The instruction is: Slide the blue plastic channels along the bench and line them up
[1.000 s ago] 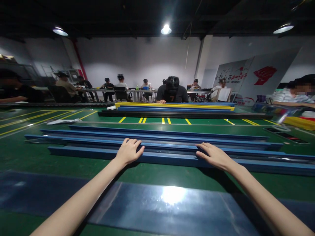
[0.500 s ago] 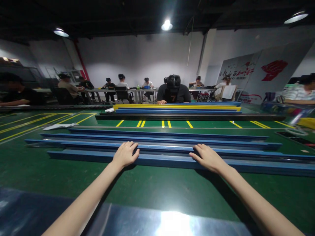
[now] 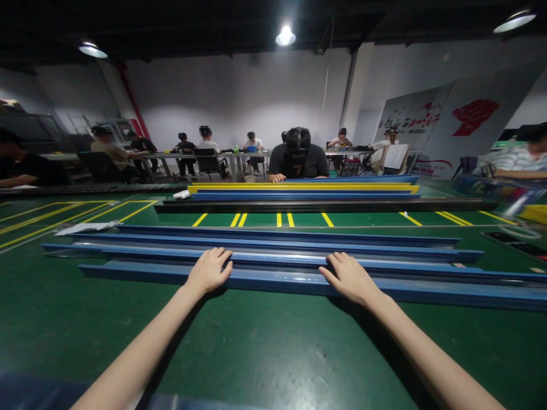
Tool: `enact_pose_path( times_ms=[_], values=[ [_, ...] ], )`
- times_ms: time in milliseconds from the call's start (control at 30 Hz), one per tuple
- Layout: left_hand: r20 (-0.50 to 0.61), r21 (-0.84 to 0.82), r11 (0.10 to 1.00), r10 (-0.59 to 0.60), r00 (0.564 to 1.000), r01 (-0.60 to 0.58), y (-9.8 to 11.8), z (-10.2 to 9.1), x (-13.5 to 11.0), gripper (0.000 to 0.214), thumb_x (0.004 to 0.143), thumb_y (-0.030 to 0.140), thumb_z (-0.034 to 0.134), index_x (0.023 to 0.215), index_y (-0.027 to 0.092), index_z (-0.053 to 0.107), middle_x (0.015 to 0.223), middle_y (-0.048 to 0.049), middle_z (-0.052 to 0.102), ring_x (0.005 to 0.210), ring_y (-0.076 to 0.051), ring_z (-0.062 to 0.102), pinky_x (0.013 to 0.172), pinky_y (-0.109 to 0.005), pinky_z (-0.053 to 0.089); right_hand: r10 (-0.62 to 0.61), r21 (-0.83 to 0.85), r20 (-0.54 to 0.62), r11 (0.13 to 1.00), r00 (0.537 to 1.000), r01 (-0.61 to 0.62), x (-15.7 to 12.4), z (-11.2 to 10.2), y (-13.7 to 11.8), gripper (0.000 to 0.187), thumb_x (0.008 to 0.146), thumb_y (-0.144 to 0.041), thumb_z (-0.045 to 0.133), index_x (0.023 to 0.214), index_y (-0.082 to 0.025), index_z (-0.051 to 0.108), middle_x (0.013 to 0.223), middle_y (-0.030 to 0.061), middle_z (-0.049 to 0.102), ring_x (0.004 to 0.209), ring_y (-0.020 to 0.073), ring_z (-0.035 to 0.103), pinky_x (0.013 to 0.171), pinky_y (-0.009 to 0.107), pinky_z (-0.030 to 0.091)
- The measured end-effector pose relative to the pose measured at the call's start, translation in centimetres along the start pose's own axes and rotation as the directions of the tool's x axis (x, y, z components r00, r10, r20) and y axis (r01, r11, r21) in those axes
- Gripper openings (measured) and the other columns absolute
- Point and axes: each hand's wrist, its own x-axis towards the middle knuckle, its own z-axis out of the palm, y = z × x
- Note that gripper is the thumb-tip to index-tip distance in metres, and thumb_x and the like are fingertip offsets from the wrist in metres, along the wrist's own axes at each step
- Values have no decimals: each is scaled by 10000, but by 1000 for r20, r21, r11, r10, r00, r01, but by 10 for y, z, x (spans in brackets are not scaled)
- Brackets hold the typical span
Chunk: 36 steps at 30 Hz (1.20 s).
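Observation:
Several long blue rails lie side by side across the green surface (image 3: 265, 341) in front of me. The nearest blue rail (image 3: 277, 281) runs from left to far right. My left hand (image 3: 208, 270) rests on its top with the fingers curled over the far edge. My right hand (image 3: 348, 276) lies on the same rail further right, fingers likewise hooked over the far edge. Both arms are stretched out forward.
Beyond the blue rails lies a second stack of yellow, blue and black rails (image 3: 303, 193), where a person in a dark shirt (image 3: 298, 159) sits. A white sheet (image 3: 83, 228) lies at the left. Other people sit at tables along the back wall and at both sides.
The view has tilted up and the shiny blue sheet near me has slid almost out of sight. Both hands have stayed on the nearest blue rail, drifting slightly left in the picture.

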Motion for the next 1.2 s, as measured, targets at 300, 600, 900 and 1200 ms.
enact_pose_path(
  times_ms=[300,600,900,1200],
  values=[
    [-40,17,1000,-25,999,26,6,4,0,364,852,285,279,991,119,572,879,-112,572,823,-233,505,780,-361,389,-44,-36,-15,998,999,43,-2,-2,2,429,884,-421,260,918,-148,590,863,102,611,834,207,524,734,297,339],
    [-50,40,999,-23,998,25,25,0,0,334,851,277,290,926,125,578,832,-104,563,794,-224,501,764,-352,389,-23,-36,0,999,1000,23,-10,-5,16,393,883,-360,278,969,-150,598,869,95,624,837,201,552,730,288,370],
    [26,-13,1000,-17,1000,18,27,-9,2,346,846,350,324,969,141,572,898,-104,583,844,-232,516,782,-360,382,6,-25,50,1000,999,-5,-11,-12,17,412,885,-409,261,969,-164,582,904,99,611,845,206,546,733,304,375],
    [53,-142,988,-62,997,69,37,-19,56,312,872,298,318,1005,144,555,996,-101,573,947,-214,513,818,-329,374,59,-4,30,998,998,-59,35,-8,26,276,865,-343,347,898,-190,574,913,78,584,887,203,505,734,291,347]
  ],
)
